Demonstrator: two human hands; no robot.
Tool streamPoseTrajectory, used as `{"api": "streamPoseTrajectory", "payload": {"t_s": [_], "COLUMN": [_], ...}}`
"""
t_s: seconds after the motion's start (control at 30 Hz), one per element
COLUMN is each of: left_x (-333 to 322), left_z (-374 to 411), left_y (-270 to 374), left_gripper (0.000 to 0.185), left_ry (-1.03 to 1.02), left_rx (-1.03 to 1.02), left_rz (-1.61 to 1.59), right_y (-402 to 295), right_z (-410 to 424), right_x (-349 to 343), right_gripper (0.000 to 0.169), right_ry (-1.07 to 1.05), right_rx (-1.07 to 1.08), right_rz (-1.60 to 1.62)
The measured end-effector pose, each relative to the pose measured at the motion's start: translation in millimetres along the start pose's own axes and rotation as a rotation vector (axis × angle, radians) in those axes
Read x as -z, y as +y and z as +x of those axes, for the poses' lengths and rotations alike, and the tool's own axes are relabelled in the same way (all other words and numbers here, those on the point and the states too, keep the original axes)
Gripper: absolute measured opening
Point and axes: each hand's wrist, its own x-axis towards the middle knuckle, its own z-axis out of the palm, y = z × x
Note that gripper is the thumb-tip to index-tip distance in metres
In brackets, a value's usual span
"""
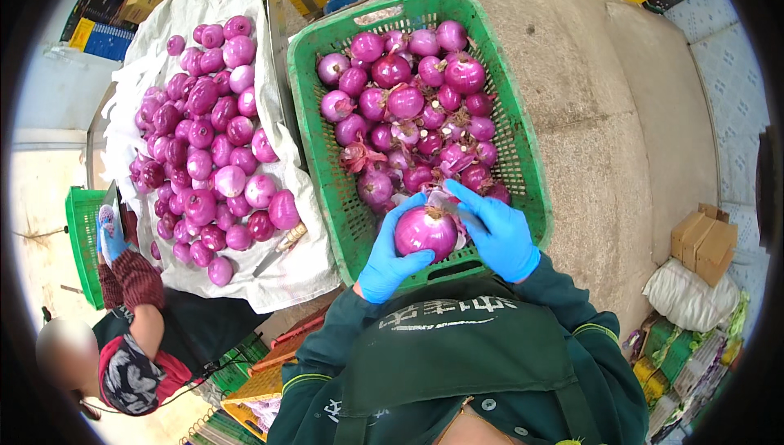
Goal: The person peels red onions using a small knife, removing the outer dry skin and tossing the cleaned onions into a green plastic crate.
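My left hand [392, 255], in a blue glove, holds a large red onion [425, 235] over the near end of a green plastic crate [531, 157]. The onion's dry root tuft faces up. Close to its right side is my right hand [499, 234], also gloved in blue, its index finger stretched towards the onion's top. A greyish, blurred thing lies by the right fingers; I cannot tell whether they grip it. Many red onions [404, 101] with roots and loose skins fill the crate below both hands.
Left of the crate, smooth red onions [201, 132] lie piled on a white woven sheet [306, 273] over a table. A knife [280, 249] rests at its near edge. Another person's gloved hands [111, 237] are at the far left. Cardboard boxes [704, 243] stand at right.
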Motion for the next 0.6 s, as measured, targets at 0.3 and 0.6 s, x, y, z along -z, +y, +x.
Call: {"api": "streamPoseTrajectory", "payload": {"t_s": [0.3,0.6], "left_x": [-11.3,-6.1], "left_z": [-26.4,-43.3], "left_y": [26.5,36.2], "left_gripper": [0.092,0.093], "left_ry": [0.090,0.055], "left_rx": [-0.158,-0.256], "left_rz": [0.259,0.442], "right_y": [-38.0,27.1], "right_z": [-5.5,-39.5], "right_x": [3.1,-9.8], "right_gripper": [0.064,0.059], "right_ry": [-0.191,-0.163], "right_rx": [0.285,-0.115], "right_rz": [-0.727,-0.247]}}
